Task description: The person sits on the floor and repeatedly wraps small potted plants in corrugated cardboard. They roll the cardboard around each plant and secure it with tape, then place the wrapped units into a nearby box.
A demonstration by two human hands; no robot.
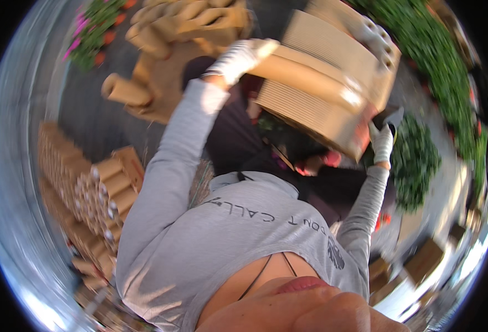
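Note:
My left hand (pixel 244 60), in a white striped knit glove, grips the near-left end of a brown kraft-paper roll (pixel 306 79). The roll lies slantwise across corrugated cardboard (pixel 298 106), and a shiny pale patch shows near its right end. At the right corner of the cardboard, my right hand (pixel 381 141), gloved the same way, is closed around a dark grey hand tool (pixel 388 116). Blur and the hand hide what kind of tool it is. Beneath the cardboard, a dark space with reddish objects (pixel 318 164) shows between my legs.
Brown paper rolls (pixel 165 25) form a pile at upper left, and more rolls (pixel 98 191) are stacked at left. Pale rolls (pixel 376 41) stand behind the cardboard. Leafy plants (pixel 416 162) border the right side; pink flowers (pixel 80 33) stand upper left. Cardboard boxes (pixel 424 261) lie lower right.

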